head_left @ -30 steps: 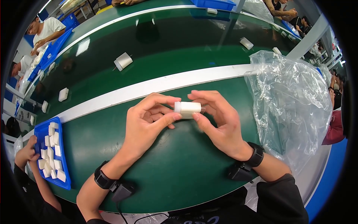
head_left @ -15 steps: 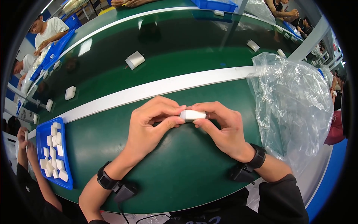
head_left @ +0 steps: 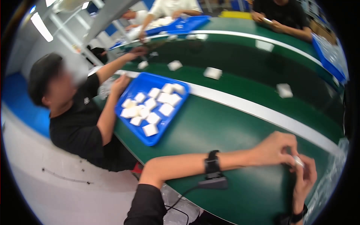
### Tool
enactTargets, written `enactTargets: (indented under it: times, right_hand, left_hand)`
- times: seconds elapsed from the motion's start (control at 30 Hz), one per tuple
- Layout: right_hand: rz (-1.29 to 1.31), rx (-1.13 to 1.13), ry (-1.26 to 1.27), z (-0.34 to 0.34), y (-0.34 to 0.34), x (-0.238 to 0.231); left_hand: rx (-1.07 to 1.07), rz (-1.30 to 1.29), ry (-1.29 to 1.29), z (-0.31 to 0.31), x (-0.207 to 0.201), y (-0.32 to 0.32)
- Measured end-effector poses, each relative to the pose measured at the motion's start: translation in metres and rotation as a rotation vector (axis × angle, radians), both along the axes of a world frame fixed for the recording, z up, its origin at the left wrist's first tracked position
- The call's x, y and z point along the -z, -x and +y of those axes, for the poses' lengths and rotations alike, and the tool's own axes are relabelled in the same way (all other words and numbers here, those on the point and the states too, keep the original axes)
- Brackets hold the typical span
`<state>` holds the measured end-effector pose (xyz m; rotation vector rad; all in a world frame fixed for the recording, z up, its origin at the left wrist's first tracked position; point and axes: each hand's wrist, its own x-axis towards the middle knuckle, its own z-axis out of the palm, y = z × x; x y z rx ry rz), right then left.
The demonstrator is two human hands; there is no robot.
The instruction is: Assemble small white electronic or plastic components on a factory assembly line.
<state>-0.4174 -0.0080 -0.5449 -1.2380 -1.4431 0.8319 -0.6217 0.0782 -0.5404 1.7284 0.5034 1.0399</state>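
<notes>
Near the right side of the view, a small white block (head_left: 299,161) is pinched between my two hands. My left hand (head_left: 275,148) grips one end with thumb and fingers. From the other side my right hand (head_left: 306,177) closes on it, and its fingers cover much of the block. Motion blurs the piece, so its details do not show. Both hands are held above the green work surface (head_left: 225,129), each with a black band on the wrist.
A blue tray (head_left: 152,139) of white blocks stands left, beside a co-worker (head_left: 80,112) reaching across. Beyond a white rail (head_left: 240,107), several white pieces (head_left: 213,73) lie on a dark green strip. Clear plastic (head_left: 332,172) is at right. Other people sit opposite.
The view has swung to the left, so my hands now appear at the right and the tray and co-worker come fully into view. Both hands keep hold of the white block.
</notes>
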Motion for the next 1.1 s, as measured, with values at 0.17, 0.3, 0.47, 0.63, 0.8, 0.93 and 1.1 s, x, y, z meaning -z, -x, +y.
enactTargets:
  times: [0.17,0.3,0.47,0.63,0.8,0.93,1.1]
  right_hand:
    - [-0.086,-0.034,-0.093,0.016,0.012,0.003]
    - [0.124,0.017,0.021,0.018,0.020,-0.007]
    - [0.122,-0.080,0.161,0.016,0.012,-0.008]
    - [-0.035,-0.059,-0.091,0.014,0.023,-0.004]
    - [-0.014,-0.063,0.062,0.014,0.013,-0.001]
    - [0.040,-0.049,0.007,0.016,0.023,-0.003]
    - [0.028,-0.088,0.030,0.017,0.018,0.000]
  left_hand:
    - [0.025,0.093,0.182,-0.003,-0.009,0.016]
    - [0.042,0.092,-0.036,-0.005,-0.007,0.015]
    - [-0.074,-0.203,0.072,-0.005,-0.006,0.008]
    - [0.163,-0.018,0.486,0.001,-0.015,0.019]
    - [0.056,-0.156,0.328,0.002,-0.010,0.016]
    - [0.041,-0.151,0.343,0.003,-0.008,0.018]
    - [0.026,-0.108,0.342,0.001,-0.010,0.019]
